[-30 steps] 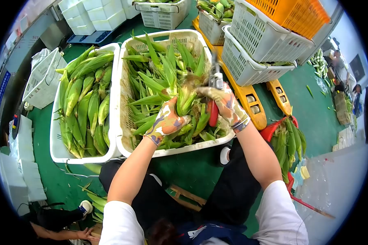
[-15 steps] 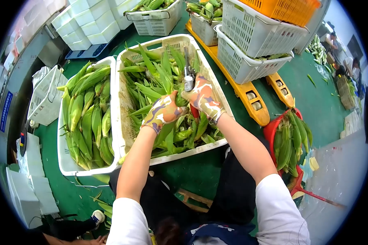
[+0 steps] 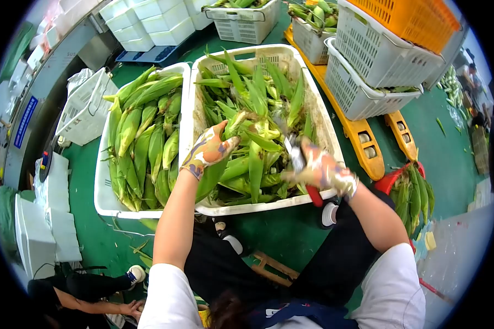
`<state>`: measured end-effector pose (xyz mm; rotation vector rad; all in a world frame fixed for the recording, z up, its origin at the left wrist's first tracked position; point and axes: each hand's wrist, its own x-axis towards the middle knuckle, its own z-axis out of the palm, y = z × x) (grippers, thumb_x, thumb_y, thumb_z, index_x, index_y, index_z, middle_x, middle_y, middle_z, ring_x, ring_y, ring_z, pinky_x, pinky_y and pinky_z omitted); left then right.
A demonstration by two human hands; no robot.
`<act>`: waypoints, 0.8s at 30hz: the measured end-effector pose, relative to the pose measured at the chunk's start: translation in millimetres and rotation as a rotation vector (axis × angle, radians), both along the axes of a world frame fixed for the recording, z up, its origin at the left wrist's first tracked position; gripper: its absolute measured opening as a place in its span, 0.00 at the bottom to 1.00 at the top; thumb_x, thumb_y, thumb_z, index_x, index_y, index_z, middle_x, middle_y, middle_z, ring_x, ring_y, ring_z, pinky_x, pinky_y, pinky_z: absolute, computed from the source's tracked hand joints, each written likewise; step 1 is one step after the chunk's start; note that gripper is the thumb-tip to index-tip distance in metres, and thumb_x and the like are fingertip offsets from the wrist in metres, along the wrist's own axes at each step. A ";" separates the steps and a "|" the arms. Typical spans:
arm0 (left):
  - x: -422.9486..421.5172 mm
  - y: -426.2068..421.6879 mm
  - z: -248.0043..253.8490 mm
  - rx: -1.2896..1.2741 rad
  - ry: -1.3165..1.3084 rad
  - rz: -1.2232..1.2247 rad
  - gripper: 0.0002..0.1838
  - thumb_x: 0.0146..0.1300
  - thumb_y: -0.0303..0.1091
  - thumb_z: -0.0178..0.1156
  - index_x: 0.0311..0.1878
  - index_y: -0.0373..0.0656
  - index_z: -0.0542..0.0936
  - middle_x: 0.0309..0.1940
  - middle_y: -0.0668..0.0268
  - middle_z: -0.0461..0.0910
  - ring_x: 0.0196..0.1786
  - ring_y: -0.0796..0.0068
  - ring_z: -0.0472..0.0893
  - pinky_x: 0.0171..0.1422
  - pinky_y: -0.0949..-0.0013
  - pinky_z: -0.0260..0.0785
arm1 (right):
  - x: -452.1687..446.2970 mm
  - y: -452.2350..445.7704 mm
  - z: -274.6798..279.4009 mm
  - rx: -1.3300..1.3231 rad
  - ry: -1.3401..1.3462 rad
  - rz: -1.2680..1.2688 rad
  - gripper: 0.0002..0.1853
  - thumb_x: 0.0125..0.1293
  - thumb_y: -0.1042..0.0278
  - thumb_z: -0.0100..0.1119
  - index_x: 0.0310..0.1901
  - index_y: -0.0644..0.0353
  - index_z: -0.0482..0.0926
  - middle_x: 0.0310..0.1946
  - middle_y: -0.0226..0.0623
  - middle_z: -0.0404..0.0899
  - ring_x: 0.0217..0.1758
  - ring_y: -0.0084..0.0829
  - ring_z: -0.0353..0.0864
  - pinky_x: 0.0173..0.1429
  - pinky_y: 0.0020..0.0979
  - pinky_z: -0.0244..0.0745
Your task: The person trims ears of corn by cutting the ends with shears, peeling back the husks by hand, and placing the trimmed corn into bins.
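One corn [image 3: 235,128] clamped in left hand [image 3: 209,151], centre of frame, over crate [image 3: 258,208]; cutter [image 3: 295,155] gripped in right hand [image 3: 323,167], right of centre. Could nick left hand through a hasty inward swing, being so near.

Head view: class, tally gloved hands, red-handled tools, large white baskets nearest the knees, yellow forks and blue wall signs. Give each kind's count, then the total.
Gloved hands: 2 (left hand, right hand)
Red-handled tool: 1
Large white baskets: 2 (left basket, right basket)
Yellow forks: 2 (near fork, far fork)
Blue sign: 1
Total: 8
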<state>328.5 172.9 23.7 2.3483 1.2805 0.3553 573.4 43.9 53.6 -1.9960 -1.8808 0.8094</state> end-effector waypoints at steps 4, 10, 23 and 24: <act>-4.6 9.2 -24.5 -0.244 -0.209 -0.054 0.30 0.62 0.42 0.55 0.61 0.34 0.59 0.47 0.53 0.75 0.49 0.67 0.75 0.53 0.69 0.66 | -20.2 -2.4 -31.1 -0.058 0.107 0.188 0.38 0.41 0.45 0.68 0.45 0.67 0.65 0.33 0.48 0.74 0.37 0.40 0.75 0.41 0.35 0.70; -1.6 1.3 -13.9 -0.623 -0.483 -0.306 0.27 0.63 0.37 0.55 0.59 0.33 0.59 0.44 0.55 0.76 0.45 0.72 0.77 0.50 0.71 0.68 | -20.5 3.0 -11.2 0.047 0.294 0.201 0.30 0.43 0.50 0.69 0.39 0.64 0.66 0.28 0.41 0.72 0.31 0.33 0.72 0.38 0.32 0.69; -24.4 24.1 29.3 -0.076 -0.629 0.242 0.26 0.61 0.36 0.56 0.57 0.31 0.62 0.39 0.59 0.80 0.43 0.71 0.79 0.48 0.73 0.71 | -1.9 14.9 -14.3 -0.253 0.737 -0.015 0.34 0.51 0.51 0.65 0.54 0.67 0.68 0.43 0.43 0.77 0.45 0.30 0.75 0.51 0.26 0.69; -30.5 28.4 33.1 0.106 -0.789 0.276 0.25 0.61 0.38 0.55 0.56 0.32 0.65 0.45 0.56 0.77 0.43 0.70 0.79 0.49 0.69 0.71 | -9.0 5.9 -12.1 -0.224 0.528 -0.015 0.39 0.49 0.49 0.65 0.56 0.70 0.64 0.43 0.46 0.76 0.46 0.32 0.75 0.51 0.27 0.69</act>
